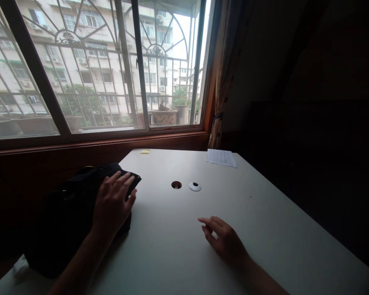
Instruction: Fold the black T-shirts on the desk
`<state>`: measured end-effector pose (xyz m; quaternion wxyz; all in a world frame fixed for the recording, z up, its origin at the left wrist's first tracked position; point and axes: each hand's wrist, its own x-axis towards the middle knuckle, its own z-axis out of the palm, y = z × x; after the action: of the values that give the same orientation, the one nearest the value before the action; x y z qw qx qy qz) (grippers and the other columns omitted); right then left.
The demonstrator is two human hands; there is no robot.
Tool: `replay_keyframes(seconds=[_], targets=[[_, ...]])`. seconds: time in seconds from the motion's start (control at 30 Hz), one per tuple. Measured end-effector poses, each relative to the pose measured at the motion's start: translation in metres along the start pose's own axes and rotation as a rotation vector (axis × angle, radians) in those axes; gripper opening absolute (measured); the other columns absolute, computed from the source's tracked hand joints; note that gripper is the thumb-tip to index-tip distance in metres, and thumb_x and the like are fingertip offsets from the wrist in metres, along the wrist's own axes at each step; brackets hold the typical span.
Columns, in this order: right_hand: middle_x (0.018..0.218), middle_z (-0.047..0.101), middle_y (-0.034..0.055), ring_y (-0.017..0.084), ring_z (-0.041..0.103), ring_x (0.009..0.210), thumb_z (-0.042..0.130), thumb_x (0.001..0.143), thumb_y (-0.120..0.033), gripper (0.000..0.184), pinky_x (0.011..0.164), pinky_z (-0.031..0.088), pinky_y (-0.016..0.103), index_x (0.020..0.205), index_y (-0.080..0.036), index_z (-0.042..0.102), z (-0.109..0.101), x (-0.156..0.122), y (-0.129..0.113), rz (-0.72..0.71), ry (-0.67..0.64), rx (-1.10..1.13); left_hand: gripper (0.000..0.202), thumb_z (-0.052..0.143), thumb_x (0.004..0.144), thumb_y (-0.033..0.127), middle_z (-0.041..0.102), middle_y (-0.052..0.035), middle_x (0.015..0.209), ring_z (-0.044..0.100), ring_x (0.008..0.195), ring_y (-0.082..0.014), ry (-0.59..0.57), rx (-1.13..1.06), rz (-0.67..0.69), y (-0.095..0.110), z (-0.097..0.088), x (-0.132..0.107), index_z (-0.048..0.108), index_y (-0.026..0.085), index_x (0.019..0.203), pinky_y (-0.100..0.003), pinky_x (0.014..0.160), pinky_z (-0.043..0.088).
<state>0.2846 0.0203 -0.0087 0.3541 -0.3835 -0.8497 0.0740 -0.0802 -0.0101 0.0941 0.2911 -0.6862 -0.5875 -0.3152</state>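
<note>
Head view: a wide window point(138, 67) fills the upper left, its panes split by dark uprights, with curved metal bars and a pale apartment block beyond. Below it stands a white table point(162, 250), its smooth top greyish in the dim light and brighter toward the window.

The black bundle point(69, 221) takes up the table's left side, reaching over the left edge. It is soft and bulky, matte black, so dark that most folds vanish; whether it is a bag or a garment I cannot tell. Its outline slumps, rounded at the lower left and drawn to a point at the upper right. A thin yellow line shows along the top, a small yellowish mark lies near the pointed corner, and a faint glint sits on the upper left part.

A patterned curtain point(219, 102), gathered by a tie, hangs at the window's right.

The left hand point(113, 200) lies over the bundle's upper right part, back upward, fingers stretched and a little parted, thumb out to the right. The right hand point(224, 239) is over the middle of the table, loosely bent, index finger reaching left, a small gap between thumb and fingers; whether it touches the tabletop I cannot tell.

Printed papers point(221, 158) lie at the far right corner. Nearer, a white round cover point(194, 187) with a dark opening sits just right of a round hole point(176, 185). A yellow slip point(145, 151) lies near the far edge.
</note>
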Motion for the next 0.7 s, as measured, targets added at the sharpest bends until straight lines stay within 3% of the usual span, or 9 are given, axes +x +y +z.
replay_keyframes(seconds=[0.1, 0.17, 0.23, 0.33, 0.43, 0.53, 0.63, 0.7], targets=[[0.087, 0.066, 0.0064, 0.021, 0.065, 0.078, 0.042, 0.101, -0.027, 0.031, 0.074, 0.057, 0.038, 0.121, -0.023, 0.065, -0.001, 0.001, -0.001, 0.004, 0.006, 0.032, 0.053, 0.049, 0.099, 0.042, 0.046, -0.0171, 0.151, 0.033, 0.142, -0.0425, 0.001, 0.228, -0.228, -0.034, -0.021, 0.002, 0.046, 0.016, 0.145, -0.065, 0.109, 0.034], [0.088, 0.066, 0.0063, 0.021, 0.065, 0.078, 0.043, 0.101, -0.026, 0.030, 0.074, 0.056, 0.038, 0.122, -0.023, 0.065, -0.002, 0.001, -0.001, 0.004, 0.001, 0.046, 0.058, 0.049, 0.097, 0.045, 0.048, -0.0209, 0.147, 0.043, 0.130, -0.0469, -0.102, 0.321, -0.340, -0.055, -0.027, -0.002, 0.047, 0.014, 0.145, -0.062, 0.094, 0.046], [0.089, 0.066, 0.0065, 0.021, 0.065, 0.078, 0.043, 0.101, -0.026, 0.030, 0.075, 0.056, 0.038, 0.122, -0.023, 0.064, -0.003, 0.001, -0.001, 0.011, -0.005, 0.053, 0.052, 0.049, 0.095, 0.044, 0.057, -0.0191, 0.134, 0.052, 0.114, -0.0450, -0.189, 0.363, -0.378, -0.071, -0.028, -0.007, 0.055, 0.016, 0.138, -0.054, 0.081, 0.050], [0.090, 0.066, 0.0063, 0.021, 0.065, 0.079, 0.043, 0.101, -0.025, 0.029, 0.075, 0.056, 0.038, 0.121, -0.023, 0.064, -0.004, 0.000, -0.003, 0.019, -0.013, 0.066, 0.038, 0.047, 0.096, 0.041, 0.063, -0.0136, 0.117, 0.056, 0.101, -0.0379, -0.149, 0.347, -0.355, -0.080, -0.030, -0.008, 0.067, 0.021, 0.122, -0.044, 0.075, 0.049], [0.089, 0.066, 0.0058, 0.021, 0.065, 0.078, 0.044, 0.101, -0.026, 0.029, 0.074, 0.056, 0.038, 0.120, -0.023, 0.065, -0.006, 0.000, -0.003, 0.020, -0.021, 0.077, 0.034, 0.044, 0.099, 0.040, 0.065, -0.0107, 0.108, 0.057, 0.095, -0.0331, -0.037, 0.274, -0.311, -0.069, -0.034, 0.002, 0.068, 0.022, 0.115, -0.041, 0.075, 0.048], [0.087, 0.066, 0.0054, 0.021, 0.065, 0.077, 0.043, 0.101, -0.026, 0.029, 0.073, 0.056, 0.038, 0.122, -0.023, 0.064, -0.008, 0.000, -0.004, 0.014, -0.010, 0.080, 0.032, 0.043, 0.101, 0.040, 0.064, -0.0094, 0.106, 0.059, 0.095, -0.0310, 0.067, 0.127, -0.230, -0.044, -0.036, 0.017, 0.066, 0.021, 0.115, -0.043, 0.084, 0.049], [0.092, 0.066, 0.0053, 0.021, 0.065, 0.080, 0.044, 0.102, -0.028, 0.030, 0.075, 0.057, 0.037, 0.128, -0.026, 0.059, -0.011, -0.001, -0.008, 0.007, 0.017, 0.120, 0.023, 0.048, 0.101, 0.036, 0.062, -0.0072, 0.108, 0.061, 0.101, -0.0281, 0.130, -0.139, -0.113, -0.004, -0.032, 0.028, 0.062, 0.024, 0.115, -0.042, 0.092, 0.051], [0.108, 0.066, 0.0070, 0.020, 0.066, 0.086, 0.048, 0.101, -0.031, 0.036, 0.081, 0.058, 0.038, 0.138, -0.028, 0.051, -0.011, -0.002, -0.011, 0.010, 0.040, 0.171, 0.018, 0.051, 0.101, 0.029, 0.062, -0.0058, 0.109, 0.063, 0.101, -0.0248, 0.106, -0.324, -0.032, 0.031, -0.026, 0.028, 0.061, 0.025, 0.115, -0.039, 0.091, 0.052]])
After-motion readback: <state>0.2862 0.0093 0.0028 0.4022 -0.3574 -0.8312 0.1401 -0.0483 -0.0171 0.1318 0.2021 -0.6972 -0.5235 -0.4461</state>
